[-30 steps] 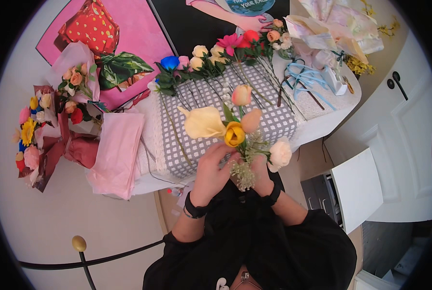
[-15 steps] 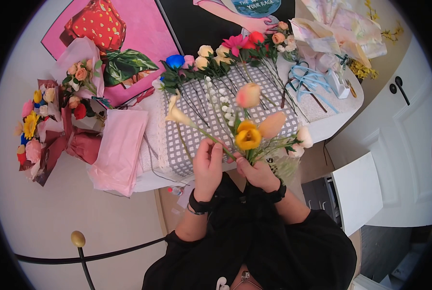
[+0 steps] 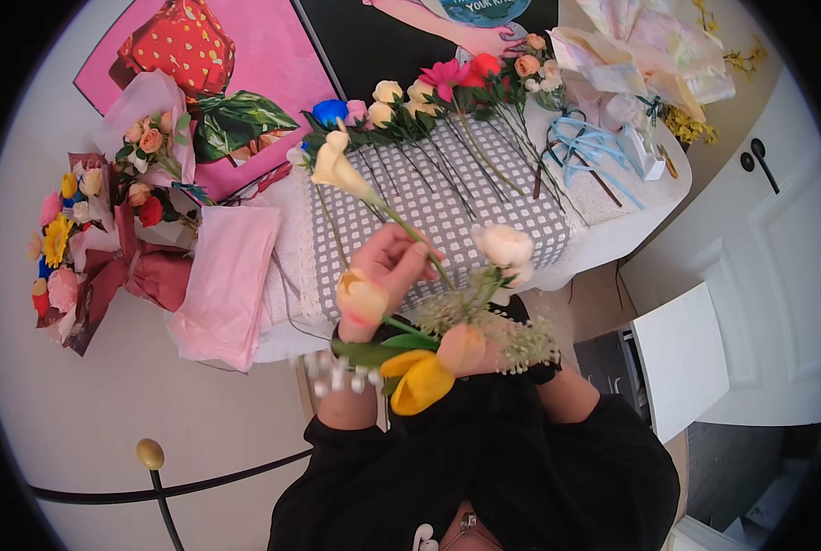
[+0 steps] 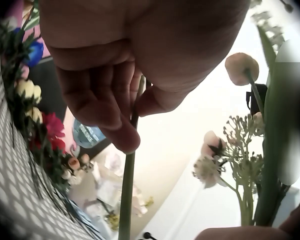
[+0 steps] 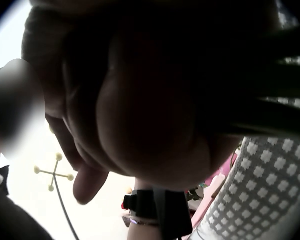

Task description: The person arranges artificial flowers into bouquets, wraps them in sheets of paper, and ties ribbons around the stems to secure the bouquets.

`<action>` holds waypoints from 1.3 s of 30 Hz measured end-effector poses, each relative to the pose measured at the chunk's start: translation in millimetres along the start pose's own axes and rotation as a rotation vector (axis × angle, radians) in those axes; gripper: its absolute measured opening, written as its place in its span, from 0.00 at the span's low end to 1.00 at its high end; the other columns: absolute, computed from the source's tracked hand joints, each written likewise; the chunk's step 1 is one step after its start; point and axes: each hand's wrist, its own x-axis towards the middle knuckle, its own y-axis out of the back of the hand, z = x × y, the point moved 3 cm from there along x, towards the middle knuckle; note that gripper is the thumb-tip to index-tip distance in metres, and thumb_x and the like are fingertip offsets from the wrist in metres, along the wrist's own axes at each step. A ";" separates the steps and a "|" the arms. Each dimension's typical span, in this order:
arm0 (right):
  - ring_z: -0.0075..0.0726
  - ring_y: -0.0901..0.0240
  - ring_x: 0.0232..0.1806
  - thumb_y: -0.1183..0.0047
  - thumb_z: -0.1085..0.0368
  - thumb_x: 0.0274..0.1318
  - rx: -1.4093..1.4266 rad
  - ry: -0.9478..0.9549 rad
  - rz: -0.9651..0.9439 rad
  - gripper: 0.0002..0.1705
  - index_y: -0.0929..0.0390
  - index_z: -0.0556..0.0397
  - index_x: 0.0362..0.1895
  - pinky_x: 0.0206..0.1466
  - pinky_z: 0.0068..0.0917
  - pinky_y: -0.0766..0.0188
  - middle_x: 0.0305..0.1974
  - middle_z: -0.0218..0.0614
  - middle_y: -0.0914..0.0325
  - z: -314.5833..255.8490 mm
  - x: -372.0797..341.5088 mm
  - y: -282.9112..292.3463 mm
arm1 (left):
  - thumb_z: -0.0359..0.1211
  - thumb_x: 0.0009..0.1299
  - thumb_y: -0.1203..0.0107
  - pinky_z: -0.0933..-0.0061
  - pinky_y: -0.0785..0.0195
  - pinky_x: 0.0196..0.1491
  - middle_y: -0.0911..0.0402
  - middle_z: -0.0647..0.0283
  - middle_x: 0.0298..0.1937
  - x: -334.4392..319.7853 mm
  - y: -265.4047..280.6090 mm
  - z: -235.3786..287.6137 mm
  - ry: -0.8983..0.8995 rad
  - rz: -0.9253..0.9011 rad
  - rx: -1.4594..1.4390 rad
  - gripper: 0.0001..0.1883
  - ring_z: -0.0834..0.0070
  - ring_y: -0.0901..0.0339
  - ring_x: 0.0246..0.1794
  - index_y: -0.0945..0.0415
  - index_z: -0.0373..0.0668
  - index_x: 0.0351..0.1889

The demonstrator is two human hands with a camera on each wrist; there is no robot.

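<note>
The left hand (image 3: 388, 264) pinches the green stem (image 4: 128, 185) of a cream calla lily (image 3: 339, 168) between thumb and fingers, its bloom pointing up and left over the table. The right hand (image 3: 486, 356), partly hidden by blooms in the head view, grips a bunch of stems. That bunch has a yellow tulip (image 3: 422, 383), a pink-cream tulip (image 3: 362, 298), a peach bud (image 3: 462, 348), pale roses (image 3: 505, 248) and green filler sprigs (image 3: 530, 342). White bell-shaped flowers (image 3: 337, 376) hang blurred at its left. In the right wrist view the curled right hand (image 5: 135, 105) looks dark.
Loose flowers lie in a row on the checked cloth (image 3: 530, 220), stems toward the person. Pink paper (image 3: 226, 275) and wrapped bouquets (image 3: 66, 266) are at the left. Blue ribbon (image 3: 583, 151), a white box (image 3: 643, 154) and pale wrapping (image 3: 649, 60) are at the right.
The bunch has tipped down toward the person, its tulips now low in front of the forearms. The left hand has moved up and away with the calla lily, whose bloom is higher over the table.
</note>
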 end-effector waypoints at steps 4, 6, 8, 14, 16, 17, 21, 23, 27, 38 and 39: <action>0.19 0.25 0.33 0.40 0.63 0.61 0.072 -0.007 -0.116 0.14 0.23 0.54 0.48 0.37 0.21 0.27 0.33 0.28 0.18 16.9 -2.7 -1.3 | 0.25 0.73 0.47 0.78 0.25 0.40 0.16 0.60 0.39 -21.2 -17.4 19.7 -0.107 -0.086 -0.135 0.05 0.78 0.20 0.35 0.28 0.36 0.45; 0.16 0.26 0.33 0.44 0.61 0.64 0.210 -0.081 -0.102 0.08 0.21 0.52 0.41 0.35 0.19 0.31 0.29 0.23 0.19 20.0 -4.9 -2.0 | 0.26 0.71 0.43 0.78 0.26 0.42 0.16 0.61 0.40 -22.2 -11.0 22.2 -0.198 -0.105 -0.278 0.09 0.77 0.20 0.37 0.27 0.36 0.47; 0.16 0.27 0.34 0.45 0.61 0.65 0.214 -0.140 -0.121 0.09 0.21 0.52 0.40 0.36 0.19 0.31 0.29 0.23 0.19 16.7 -5.6 1.4 | 0.27 0.70 0.41 0.77 0.25 0.42 0.16 0.61 0.40 -19.9 -9.0 -10.0 -0.205 -0.081 -0.295 0.10 0.76 0.19 0.38 0.26 0.36 0.47; 0.14 0.39 0.16 0.43 0.59 0.64 0.271 -0.333 -0.255 0.10 0.21 0.51 0.37 0.19 0.19 0.43 0.20 0.21 0.28 39.8 -9.6 6.7 | 0.27 0.64 0.36 0.72 0.25 0.47 0.18 0.57 0.44 -25.2 0.5 14.3 -0.106 -0.276 -0.457 0.15 0.72 0.20 0.43 0.23 0.33 0.47; 0.12 0.47 0.12 0.41 0.58 0.62 0.345 -0.337 -0.155 0.10 0.21 0.50 0.39 0.14 0.19 0.52 0.18 0.20 0.33 42.7 -8.9 6.6 | 0.28 0.65 0.37 0.72 0.24 0.46 0.18 0.57 0.43 -25.1 2.6 12.3 -0.142 -0.254 -0.450 0.14 0.72 0.19 0.43 0.23 0.33 0.47; 0.12 0.47 0.12 0.41 0.58 0.62 0.347 -0.337 -0.152 0.10 0.21 0.50 0.39 0.14 0.19 0.52 0.18 0.20 0.33 41.4 -8.0 5.8 | 0.29 0.66 0.38 0.72 0.24 0.46 0.17 0.57 0.43 -25.5 3.7 12.7 -0.182 -0.224 -0.441 0.13 0.72 0.19 0.42 0.23 0.33 0.47; 0.14 0.42 0.14 0.38 0.60 0.59 0.354 -0.376 -0.040 0.12 0.23 0.50 0.43 0.16 0.19 0.48 0.21 0.22 0.29 29.6 -6.1 12.3 | 0.36 0.70 0.42 0.65 0.24 0.45 0.21 0.50 0.44 -24.6 5.6 16.8 -0.239 -0.193 -0.230 0.16 0.62 0.21 0.42 0.27 0.32 0.46; 0.17 0.36 0.17 0.37 0.60 0.58 0.296 -0.383 -0.006 0.15 0.23 0.51 0.46 0.19 0.21 0.40 0.24 0.25 0.26 31.2 -6.6 13.1 | 0.38 0.71 0.43 0.68 0.24 0.46 0.20 0.51 0.45 -22.5 13.4 6.9 -0.198 -0.168 -0.018 0.15 0.65 0.20 0.44 0.26 0.33 0.46; 0.30 0.24 0.40 0.38 0.61 0.58 -0.068 -0.080 0.194 0.19 0.23 0.55 0.51 0.47 0.30 0.28 0.40 0.33 0.19 37.1 -7.9 15.3 | 0.40 0.72 0.43 0.69 0.25 0.49 0.19 0.54 0.48 -22.1 15.7 0.8 -0.101 -0.179 0.025 0.17 0.68 0.20 0.46 0.25 0.35 0.49; 0.30 0.22 0.40 0.45 0.62 0.65 -0.085 -0.080 0.258 0.12 0.20 0.53 0.48 0.47 0.28 0.26 0.37 0.34 0.18 31.4 -8.5 10.8 | 0.33 0.71 0.40 0.77 0.27 0.44 0.17 0.65 0.42 -21.3 3.1 2.2 0.004 -0.118 -0.022 0.12 0.77 0.20 0.41 0.21 0.36 0.47; 0.27 0.24 0.32 0.46 0.62 0.66 -0.085 -0.196 0.186 0.11 0.19 0.53 0.47 0.39 0.26 0.27 0.30 0.31 0.20 32.7 -7.3 10.8 | 0.32 0.71 0.41 0.78 0.27 0.42 0.17 0.64 0.41 -9.3 19.0 -13.1 0.009 -0.119 -0.130 0.12 0.78 0.20 0.39 0.21 0.36 0.48</action>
